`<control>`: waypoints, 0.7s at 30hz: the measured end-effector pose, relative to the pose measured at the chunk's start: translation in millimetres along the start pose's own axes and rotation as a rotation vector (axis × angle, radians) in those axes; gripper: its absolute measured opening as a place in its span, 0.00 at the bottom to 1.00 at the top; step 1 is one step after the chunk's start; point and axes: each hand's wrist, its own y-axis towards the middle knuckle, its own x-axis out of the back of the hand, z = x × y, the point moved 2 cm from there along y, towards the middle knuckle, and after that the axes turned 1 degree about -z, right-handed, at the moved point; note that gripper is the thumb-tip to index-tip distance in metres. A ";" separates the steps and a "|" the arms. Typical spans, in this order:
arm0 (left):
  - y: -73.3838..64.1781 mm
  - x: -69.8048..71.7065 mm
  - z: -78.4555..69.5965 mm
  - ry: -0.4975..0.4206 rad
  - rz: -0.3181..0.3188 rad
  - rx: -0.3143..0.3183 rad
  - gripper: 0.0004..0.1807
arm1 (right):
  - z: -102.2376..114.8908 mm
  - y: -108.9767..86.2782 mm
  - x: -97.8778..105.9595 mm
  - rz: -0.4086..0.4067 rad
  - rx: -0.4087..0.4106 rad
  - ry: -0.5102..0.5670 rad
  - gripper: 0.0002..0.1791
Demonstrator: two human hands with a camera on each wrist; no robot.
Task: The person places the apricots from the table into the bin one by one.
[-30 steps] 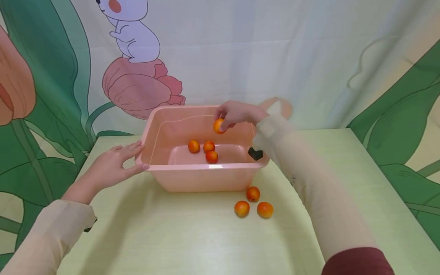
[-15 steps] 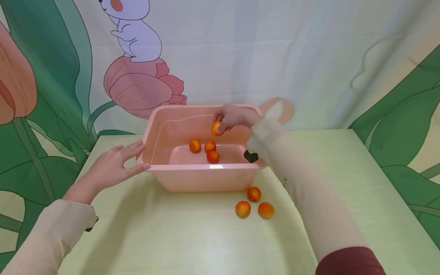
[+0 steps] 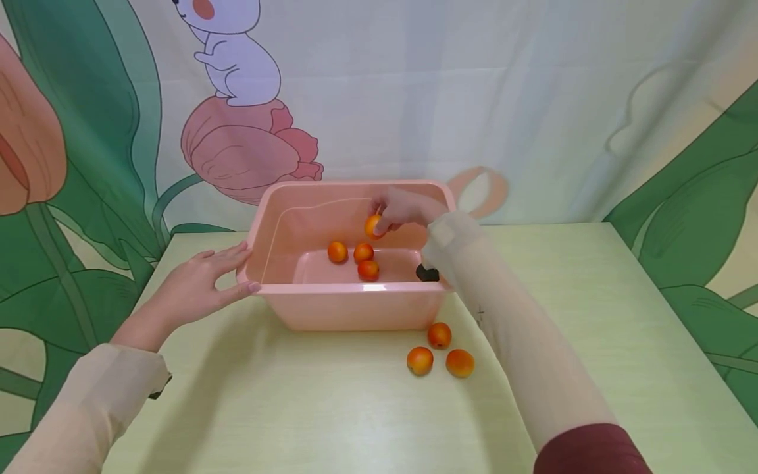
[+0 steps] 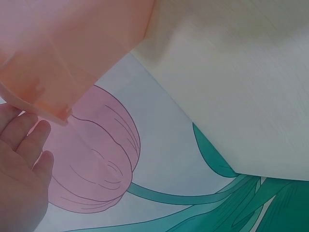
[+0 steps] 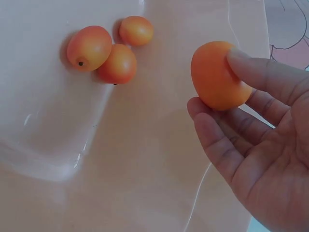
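Pinching an orange fruit point(image 5: 217, 75) with the fingers point(image 5: 219, 147) of my right hand point(image 3: 403, 205) over the pink tub point(image 3: 355, 311), I touch its rim point(image 3: 331, 288) with my left hand point(image 3: 192, 286), fingers stretched out.

white flower-print curtain point(image 3: 379, 99), pale green tabletop point(image 3: 320, 401)

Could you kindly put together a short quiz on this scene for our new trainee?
1. Which hand holds an orange fruit over the floor of the pink tub?
2. True or false: the left hand holds a fruit too.
3. How many loose fruits lie on the table: a) two, b) three, c) five?

Key: 1. The right hand. 2. False; it touches the tub's rim. 3. b.
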 end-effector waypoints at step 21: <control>-0.1 2.5 -2.3 -0.012 0.004 -0.004 0.40 | -15.8 46.6 -13.6 0.011 0.056 0.109 0.15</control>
